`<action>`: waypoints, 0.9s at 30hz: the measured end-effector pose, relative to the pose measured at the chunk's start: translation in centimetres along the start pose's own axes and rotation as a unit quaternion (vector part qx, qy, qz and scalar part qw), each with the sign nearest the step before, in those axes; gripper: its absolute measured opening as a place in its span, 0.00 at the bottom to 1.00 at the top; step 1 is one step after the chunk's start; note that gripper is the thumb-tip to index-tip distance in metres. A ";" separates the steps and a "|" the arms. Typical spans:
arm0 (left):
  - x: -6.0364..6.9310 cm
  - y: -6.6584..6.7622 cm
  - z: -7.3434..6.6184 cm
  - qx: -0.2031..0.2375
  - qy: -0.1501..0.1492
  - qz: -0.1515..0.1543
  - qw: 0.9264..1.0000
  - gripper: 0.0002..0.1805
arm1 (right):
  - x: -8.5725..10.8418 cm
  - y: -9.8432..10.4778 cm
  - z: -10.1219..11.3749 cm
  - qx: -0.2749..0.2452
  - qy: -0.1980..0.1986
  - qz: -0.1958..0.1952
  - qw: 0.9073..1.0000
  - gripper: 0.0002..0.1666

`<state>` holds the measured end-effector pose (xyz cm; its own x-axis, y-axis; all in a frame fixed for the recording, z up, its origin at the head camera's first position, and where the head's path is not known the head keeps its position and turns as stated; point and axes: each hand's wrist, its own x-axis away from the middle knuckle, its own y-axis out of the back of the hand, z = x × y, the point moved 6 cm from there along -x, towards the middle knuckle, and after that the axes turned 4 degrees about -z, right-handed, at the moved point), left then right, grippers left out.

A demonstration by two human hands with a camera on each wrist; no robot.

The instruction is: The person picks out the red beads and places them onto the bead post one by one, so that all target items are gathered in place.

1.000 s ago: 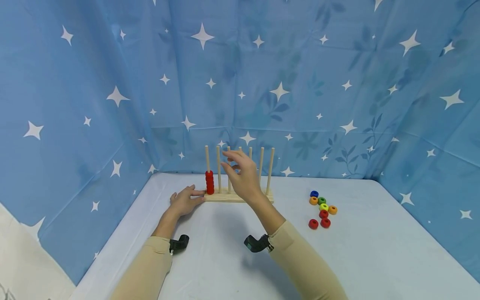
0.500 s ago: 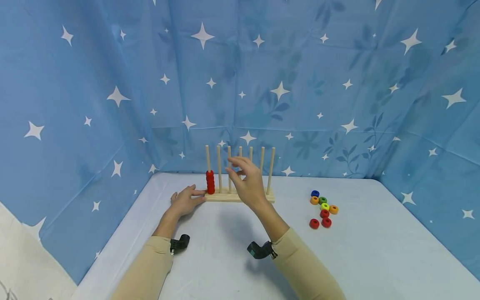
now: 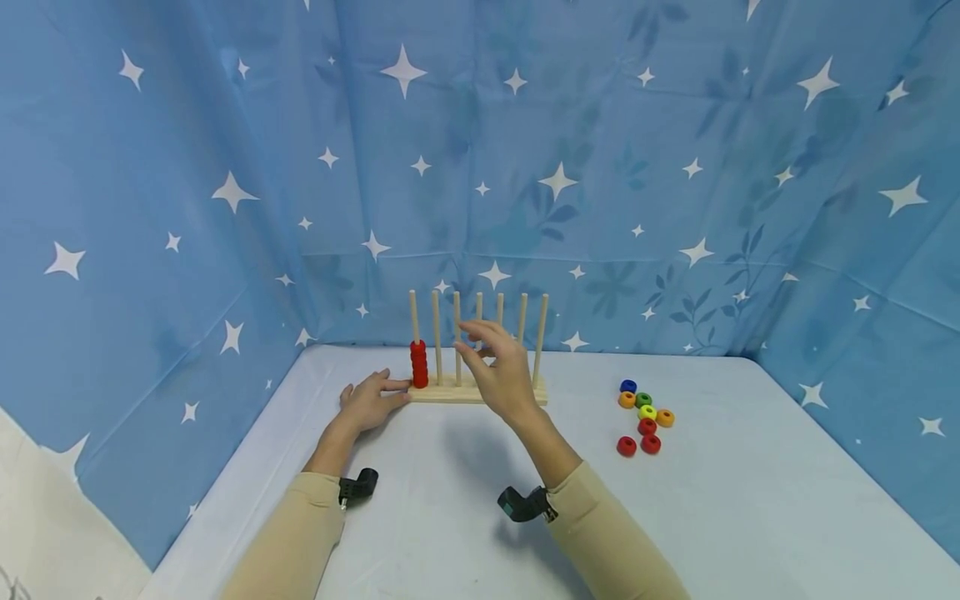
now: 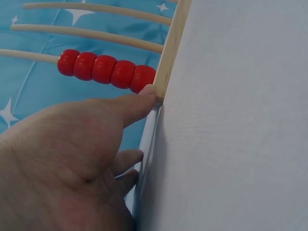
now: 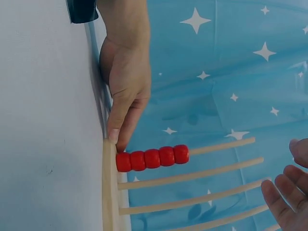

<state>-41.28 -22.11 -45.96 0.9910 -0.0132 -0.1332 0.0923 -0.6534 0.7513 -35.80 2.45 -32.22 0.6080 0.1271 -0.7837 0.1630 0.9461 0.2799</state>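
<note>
A wooden peg rack (image 3: 442,396) with several upright pegs stands near the table's back. Several red beads (image 3: 419,365) are stacked on its leftmost peg, reaching about halfway up. My left hand (image 3: 367,404) pinches the left end of the rack's base. In the left wrist view, the thumb lies on the base's front, beside the lowest bead. My right hand (image 3: 508,379) is raised in front of the middle and right pegs, hiding part of them. Its fingers are loosely bent, with thumb and fingertips apart, and no bead shows between them in the right wrist view.
Loose beads lie right of the rack on the white table (image 3: 720,500): a blue one (image 3: 628,387), a green one (image 3: 643,400), a yellow one (image 3: 647,412), two orange and three red ones (image 3: 626,447). A blue star-patterned curtain (image 3: 465,208) hangs close behind the rack.
My right hand has drawn back slightly, down and to the right, away from the pegs. My left hand, the rack and the beads have stayed where they were.
</note>
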 end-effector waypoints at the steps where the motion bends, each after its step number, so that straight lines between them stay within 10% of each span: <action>1: 0.0 0.0 0.0 -0.001 -0.001 0.000 1.000 0.21 | 0.0 0.1 0.0 -0.001 0.000 -0.001 1.000 0.18; 27: 0.0 -0.2 0.1 0.013 -0.003 0.008 1.000 0.21 | -0.1 3.2 -0.8 0.029 -0.016 -0.001 0.999 0.19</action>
<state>-41.34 -22.07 -46.18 0.9918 -0.0290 -0.1248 0.0731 -0.6721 0.7368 -35.97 5.70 -31.75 0.6316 0.1149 -0.7668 0.2082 0.9275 0.3105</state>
